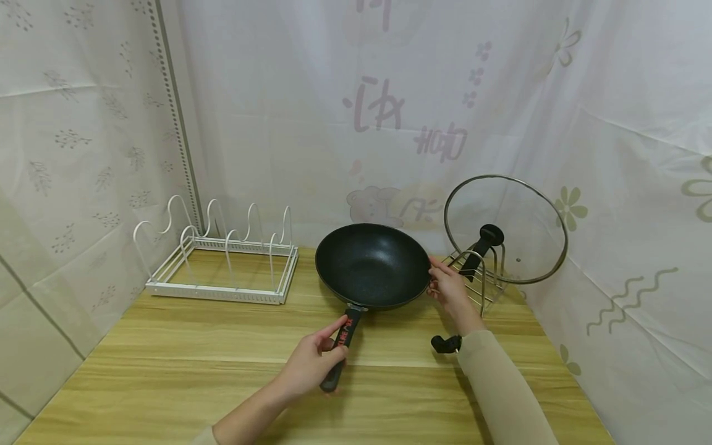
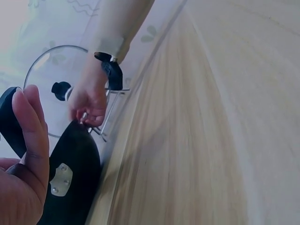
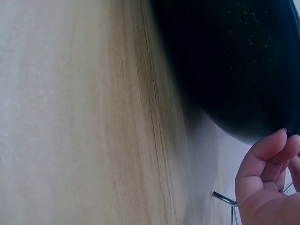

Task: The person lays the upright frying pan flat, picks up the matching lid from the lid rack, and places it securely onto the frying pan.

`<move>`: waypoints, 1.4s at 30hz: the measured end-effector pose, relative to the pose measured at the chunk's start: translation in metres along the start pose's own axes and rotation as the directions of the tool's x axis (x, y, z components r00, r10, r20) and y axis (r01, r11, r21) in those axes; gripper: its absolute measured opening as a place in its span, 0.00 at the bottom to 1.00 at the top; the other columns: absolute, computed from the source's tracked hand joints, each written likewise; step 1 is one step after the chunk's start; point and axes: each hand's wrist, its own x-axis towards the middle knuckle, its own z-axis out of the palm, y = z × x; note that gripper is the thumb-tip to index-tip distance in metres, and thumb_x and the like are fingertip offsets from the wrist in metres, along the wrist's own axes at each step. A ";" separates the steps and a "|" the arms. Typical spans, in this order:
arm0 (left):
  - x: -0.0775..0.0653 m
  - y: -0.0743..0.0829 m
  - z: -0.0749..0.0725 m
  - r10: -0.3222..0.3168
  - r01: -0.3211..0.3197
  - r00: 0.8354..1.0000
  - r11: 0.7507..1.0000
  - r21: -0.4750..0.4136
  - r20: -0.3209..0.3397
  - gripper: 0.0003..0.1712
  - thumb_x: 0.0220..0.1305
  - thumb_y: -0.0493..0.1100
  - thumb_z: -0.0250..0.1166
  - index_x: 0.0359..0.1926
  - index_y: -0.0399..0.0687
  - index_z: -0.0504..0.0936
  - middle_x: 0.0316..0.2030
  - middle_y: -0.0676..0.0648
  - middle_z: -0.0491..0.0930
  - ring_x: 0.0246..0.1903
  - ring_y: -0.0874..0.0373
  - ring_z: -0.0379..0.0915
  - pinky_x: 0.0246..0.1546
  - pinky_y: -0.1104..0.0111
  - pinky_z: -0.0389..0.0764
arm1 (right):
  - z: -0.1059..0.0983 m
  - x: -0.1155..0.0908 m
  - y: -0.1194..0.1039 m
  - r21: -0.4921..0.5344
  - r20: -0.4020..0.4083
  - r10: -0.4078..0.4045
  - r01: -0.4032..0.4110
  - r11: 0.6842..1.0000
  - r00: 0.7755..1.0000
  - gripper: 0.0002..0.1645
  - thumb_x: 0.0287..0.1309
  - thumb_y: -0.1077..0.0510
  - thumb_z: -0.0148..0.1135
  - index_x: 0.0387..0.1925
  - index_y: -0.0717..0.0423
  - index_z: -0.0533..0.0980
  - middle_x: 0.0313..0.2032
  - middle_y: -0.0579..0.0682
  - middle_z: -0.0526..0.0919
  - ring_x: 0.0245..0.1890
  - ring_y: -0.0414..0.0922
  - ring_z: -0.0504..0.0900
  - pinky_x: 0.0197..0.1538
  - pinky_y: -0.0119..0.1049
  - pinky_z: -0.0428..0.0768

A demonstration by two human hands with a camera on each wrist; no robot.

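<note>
A black wok (image 1: 372, 266) is in the middle of the head view, its handle (image 1: 345, 334) with red lettering pointing toward me. My left hand (image 1: 314, 361) grips that handle, thumb on one side and fingers on the other. At the wok's right edge, my right hand (image 1: 447, 287) pinches the rim between thumb and fingers. In the right wrist view the wok's dark underside (image 3: 234, 61) shows above the fingertips. The left wrist view shows a riveted metal bracket (image 2: 61, 180) where the handle joins the wok.
A white wire rack (image 1: 217, 296) with several curved dividers stands at the left. Behind my right hand, a glass lid (image 1: 528, 247) with a black knob leans in a small metal rack (image 1: 483, 290). A patterned curtain (image 1: 267, 123) hangs behind the wooden table (image 1: 222, 346).
</note>
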 end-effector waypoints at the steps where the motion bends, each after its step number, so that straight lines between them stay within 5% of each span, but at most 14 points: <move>1: 0.000 0.000 -0.001 -0.002 0.002 1.000 1.000 0.000 0.001 0.42 0.77 0.41 0.66 0.87 0.55 0.63 0.38 0.38 0.84 0.18 0.44 0.86 0.15 0.62 0.83 | 0.000 0.000 0.000 0.007 0.000 0.000 0.000 1.000 1.000 0.32 0.82 0.58 0.55 0.82 0.43 0.70 0.31 0.43 0.72 0.25 0.38 0.70 0.32 0.33 0.76; 13: -0.001 0.001 -0.016 -0.034 0.034 0.999 0.999 0.024 0.018 0.41 0.76 0.42 0.65 0.86 0.58 0.65 0.38 0.38 0.85 0.15 0.54 0.80 0.16 0.65 0.81 | 0.004 -0.010 0.000 0.039 -0.023 0.010 -0.009 0.999 1.000 0.32 0.81 0.59 0.55 0.82 0.45 0.71 0.35 0.43 0.74 0.24 0.37 0.69 0.31 0.32 0.75; 42: 0.001 0.005 -0.041 -0.075 0.075 0.997 0.996 0.040 0.003 0.39 0.74 0.41 0.63 0.84 0.58 0.69 0.35 0.40 0.84 0.15 0.58 0.73 0.16 0.65 0.81 | 0.010 -0.024 0.008 0.042 -0.112 0.007 -0.002 0.999 0.994 0.32 0.78 0.59 0.59 0.79 0.43 0.75 0.33 0.41 0.78 0.22 0.35 0.70 0.28 0.29 0.76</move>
